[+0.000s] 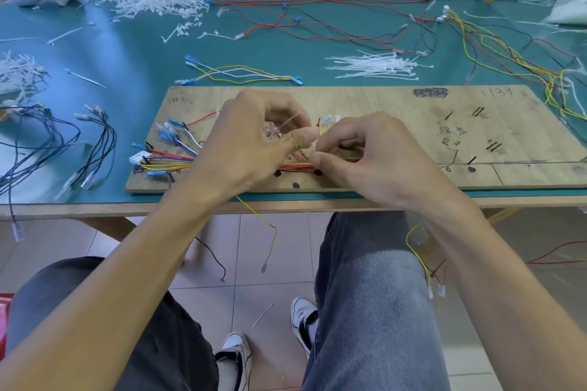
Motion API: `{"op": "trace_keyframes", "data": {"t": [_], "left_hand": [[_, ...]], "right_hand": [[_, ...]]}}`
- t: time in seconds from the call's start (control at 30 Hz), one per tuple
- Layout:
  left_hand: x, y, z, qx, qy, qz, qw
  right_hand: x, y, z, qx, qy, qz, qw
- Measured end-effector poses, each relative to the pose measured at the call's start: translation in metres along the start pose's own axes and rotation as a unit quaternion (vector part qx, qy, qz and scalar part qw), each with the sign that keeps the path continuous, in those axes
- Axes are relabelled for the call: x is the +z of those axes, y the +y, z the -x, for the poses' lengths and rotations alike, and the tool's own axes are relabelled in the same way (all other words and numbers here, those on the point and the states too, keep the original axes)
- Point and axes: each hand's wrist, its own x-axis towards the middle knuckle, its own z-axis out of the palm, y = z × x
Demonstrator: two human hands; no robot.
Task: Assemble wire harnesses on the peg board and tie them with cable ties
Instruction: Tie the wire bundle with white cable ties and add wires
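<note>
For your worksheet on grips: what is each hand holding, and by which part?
Left hand pinches a translucent cable tie by its free tail; right hand pinches its other end at the wire bundle, contact partly hidden.

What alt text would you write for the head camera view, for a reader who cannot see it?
A person's left hand and right hand pinch a pale cable tie over a bundle of coloured wires on a wooden peg board. Loose cable ties and more wires lie on the green table behind.
</note>
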Motion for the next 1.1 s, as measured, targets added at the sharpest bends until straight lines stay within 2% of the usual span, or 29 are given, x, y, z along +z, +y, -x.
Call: {"op": "trace_keyframes", "data": {"t": [0.23, 0.5, 0.6, 0.73, 0.8, 0.9, 1.1], "left_hand": [[0.022, 0.009, -0.002, 0.000, 0.047, -0.067, 0.997], [0.032, 0.019, -0.003, -0.045, 0.104, -0.060, 0.992], [0.024, 0.020, 0.000, -0.020, 0.080, -0.078, 0.994], [0.016, 0.024, 0.005, 0.059, 0.071, -0.166, 0.982], [0.017, 0.029, 0.007, 0.119, 0.052, -0.219, 0.967], [0.025, 0.038, 0.002, 0.193, 0.010, -0.335, 0.922], [0.049, 0.046, -0.014, 0.196, -0.109, -0.413, 0.883]], "right_hand": [[0.004, 0.000, -0.002, -0.021, -0.003, 0.007, 1.000], [0.011, 0.000, 0.006, -0.088, 0.033, 0.091, 0.991], [0.006, 0.005, 0.017, -0.086, 0.070, 0.078, 0.991], [-0.018, 0.026, 0.045, -0.036, 0.196, 0.032, 0.979], [-0.033, 0.040, 0.054, 0.002, 0.176, 0.049, 0.983], [-0.044, 0.052, 0.059, 0.038, 0.114, 0.070, 0.990], [-0.046, 0.054, 0.059, 0.052, 0.115, 0.048, 0.991]]}}
